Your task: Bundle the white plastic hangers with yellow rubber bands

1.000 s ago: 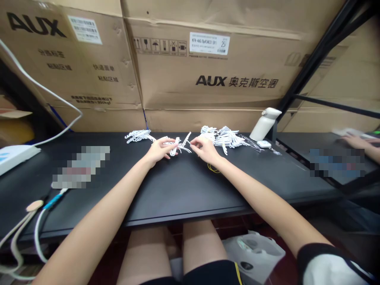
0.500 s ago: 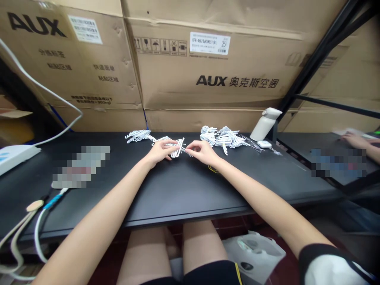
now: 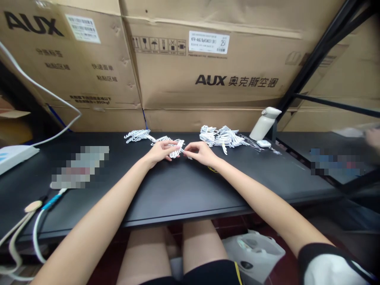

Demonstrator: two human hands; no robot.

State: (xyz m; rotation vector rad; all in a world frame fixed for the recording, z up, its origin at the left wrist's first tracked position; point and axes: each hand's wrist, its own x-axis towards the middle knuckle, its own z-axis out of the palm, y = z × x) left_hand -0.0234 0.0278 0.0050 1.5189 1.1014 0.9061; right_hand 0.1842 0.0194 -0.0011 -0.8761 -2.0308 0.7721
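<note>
My left hand (image 3: 158, 154) is closed around a small bundle of thin white plastic hooks (image 3: 177, 151) above the black tabletop (image 3: 184, 194). Facing it, my right hand (image 3: 202, 153) has thumb and forefinger pinched on white hook pieces at the bundle's right side; how many is too small to tell. Behind my left hand lies a pile of similar white hooks (image 3: 138, 135), with a few loose ones trailing towards my fingers. Beyond my right hand are more heaps of white hooks (image 3: 227, 138). Yellow bands (image 3: 212, 169) lie partly hidden under my right wrist.
A white bottle (image 3: 265, 123) and a small white case (image 3: 264, 144) stand at the back right. Large cardboard boxes (image 3: 166, 91) wall off the rear. Left are a blurred-out flat item (image 3: 80, 168) and cables. A white bag (image 3: 255, 253) hangs below; another person's hand (image 3: 373, 139) is far right.
The hook pieces between my hands now sit closer together in the left-hand bundle, and my right fingers have shifted slightly left. The other person's hand has moved right and blurred.
</note>
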